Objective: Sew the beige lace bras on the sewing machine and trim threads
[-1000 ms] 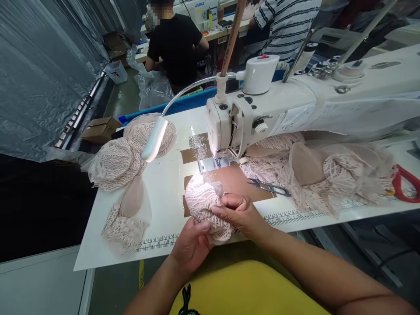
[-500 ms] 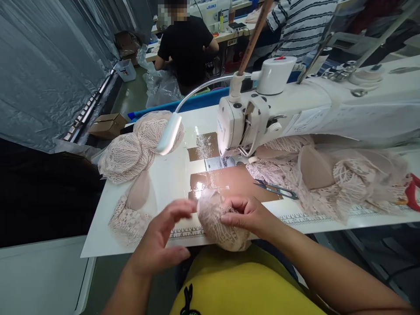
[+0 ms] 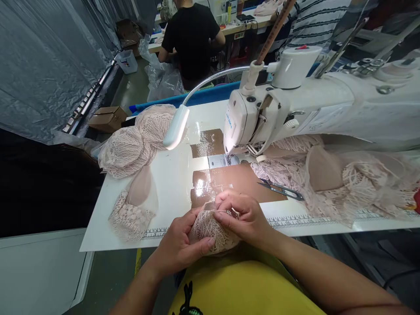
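Observation:
A beige lace cup point(image 3: 215, 229) is held between both hands at the table's front edge. My left hand point(image 3: 183, 245) wraps round its left side, with the thumb lying on the lace. My right hand point(image 3: 241, 218) pinches the upper right edge of the same cup between thumb and fingers. Just beyond the hands lies a brown taped patch point(image 3: 236, 179) on the white sewing table point(image 3: 170, 175). The sewing machine point(image 3: 243, 120) stands behind it, its needle area over a metal plate point(image 3: 217, 161). Thread snips point(image 3: 282, 190) rest to the right of the patch.
Stacked lace cups point(image 3: 123, 151) and a single lace cup piece point(image 3: 139, 188) lie on the left. More lace and mesh pieces point(image 3: 324, 168) are heaped on the right. A lamp point(image 3: 176, 127) hangs over the table. A person in black point(image 3: 192, 41) sits beyond.
My left hand has moved right and closed on the lace cup, which it was not touching before. The cup is turned and drawn slightly left. The camera view has shifted a little.

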A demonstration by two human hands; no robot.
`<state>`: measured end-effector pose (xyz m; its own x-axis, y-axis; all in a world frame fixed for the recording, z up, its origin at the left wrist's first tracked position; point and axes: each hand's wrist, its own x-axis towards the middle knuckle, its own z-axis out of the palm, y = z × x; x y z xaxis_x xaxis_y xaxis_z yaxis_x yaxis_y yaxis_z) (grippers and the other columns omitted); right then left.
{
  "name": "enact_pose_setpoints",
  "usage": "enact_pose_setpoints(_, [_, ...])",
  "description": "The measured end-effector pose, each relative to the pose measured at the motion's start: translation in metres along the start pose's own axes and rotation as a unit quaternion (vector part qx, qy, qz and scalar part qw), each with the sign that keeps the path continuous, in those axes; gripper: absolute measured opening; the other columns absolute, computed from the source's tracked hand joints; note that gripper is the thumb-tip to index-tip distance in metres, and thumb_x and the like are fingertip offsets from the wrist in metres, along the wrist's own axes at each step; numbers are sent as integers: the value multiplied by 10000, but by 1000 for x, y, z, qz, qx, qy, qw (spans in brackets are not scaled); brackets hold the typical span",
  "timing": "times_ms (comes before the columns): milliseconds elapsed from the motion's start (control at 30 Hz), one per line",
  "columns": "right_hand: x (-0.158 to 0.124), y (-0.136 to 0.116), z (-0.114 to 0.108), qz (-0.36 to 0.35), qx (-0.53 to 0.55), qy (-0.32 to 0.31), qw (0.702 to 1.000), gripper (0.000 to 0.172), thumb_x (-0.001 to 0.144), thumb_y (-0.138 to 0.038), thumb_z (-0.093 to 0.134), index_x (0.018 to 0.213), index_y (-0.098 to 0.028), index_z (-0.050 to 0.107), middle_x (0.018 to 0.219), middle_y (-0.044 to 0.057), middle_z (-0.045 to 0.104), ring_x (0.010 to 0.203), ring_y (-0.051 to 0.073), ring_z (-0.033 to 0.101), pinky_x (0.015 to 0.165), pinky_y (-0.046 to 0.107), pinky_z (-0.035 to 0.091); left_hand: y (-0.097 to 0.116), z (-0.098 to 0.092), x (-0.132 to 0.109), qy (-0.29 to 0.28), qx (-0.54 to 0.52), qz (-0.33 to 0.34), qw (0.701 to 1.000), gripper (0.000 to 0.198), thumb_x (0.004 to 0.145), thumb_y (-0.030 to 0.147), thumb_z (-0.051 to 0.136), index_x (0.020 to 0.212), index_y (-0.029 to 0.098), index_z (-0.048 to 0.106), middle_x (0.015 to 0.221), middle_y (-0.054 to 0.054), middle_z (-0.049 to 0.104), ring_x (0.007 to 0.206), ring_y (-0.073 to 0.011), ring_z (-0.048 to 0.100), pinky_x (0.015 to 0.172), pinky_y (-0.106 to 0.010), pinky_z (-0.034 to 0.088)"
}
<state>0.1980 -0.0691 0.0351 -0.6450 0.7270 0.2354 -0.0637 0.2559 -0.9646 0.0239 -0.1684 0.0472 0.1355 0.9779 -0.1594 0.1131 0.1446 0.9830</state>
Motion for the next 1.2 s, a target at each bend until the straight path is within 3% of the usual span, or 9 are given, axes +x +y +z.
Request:
enact_pose_setpoints(133, [1, 2, 4, 21, 18, -3, 1000, 180, 818, -237, 602, 654, -190, 547, 768, 31, 643, 716, 153, 601, 638, 269, 466, 2, -8, 0, 19, 44, 18, 999, 429, 801, 280, 644, 1210, 185, 556, 1060, -76, 633, 931, -218, 586, 826, -299, 467])
enact_pose_setpoints(300, [1, 6, 6, 47, 7, -23, 999, 132, 830, -257, 594, 720, -187, 571, 788, 31, 652, 709, 148, 598, 646, 269, 459, 1, -11, 3, 47, 118, 17, 992, 199, 868, 288, 548, 990, 152, 627, 839, -46, 626, 719, -153, 553, 660, -245, 431])
enact_pose_setpoints(600, [1, 10, 6, 43, 7, -45, 998, 102, 823, -288, 630, 795, -190, 632, 802, 34, 659, 743, 157, 606, 687, 281, 483, -4, -9, 5, 30, 146, 37, 988, 220, 915, 288, 449, 831, 142, 591, 756, -38, 596, 678, -141, 529, 623, -238, 397])
enact_pose_setpoints(767, [3, 5, 9, -23, 4, -10, 1000, 91, 808, -232, 632, 727, -190, 638, 813, 44, 663, 736, 154, 625, 668, 283, 505, -1, -7, 5, 13, 136, 46, 990, 231, 917, 277, 436, 829, 149, 607, 737, -40, 595, 652, -136, 514, 611, -236, 399])
enact_pose_setpoints(967, [0, 7, 9, 19, 10, 0, 1000, 125, 798, -240, 640, 690, -189, 601, 768, 35, 660, 705, 152, 619, 647, 282, 497, 4, -6, 6, 23, 147, 62, 987, 174, 877, 238, 517, 1008, 162, 603, 841, -42, 630, 710, -141, 548, 653, -235, 421])
enact_pose_setpoints(1200, [2, 8, 2, 53, -9, -37, 998, 127, 811, -260, 629, 712, -181, 618, 745, 29, 653, 681, 143, 594, 633, 276, 473, 1, -7, 14, 42, 137, 52, 988, 172, 895, 262, 495, 891, 148, 623, 750, -27, 596, 656, -125, 514, 616, -228, 397])
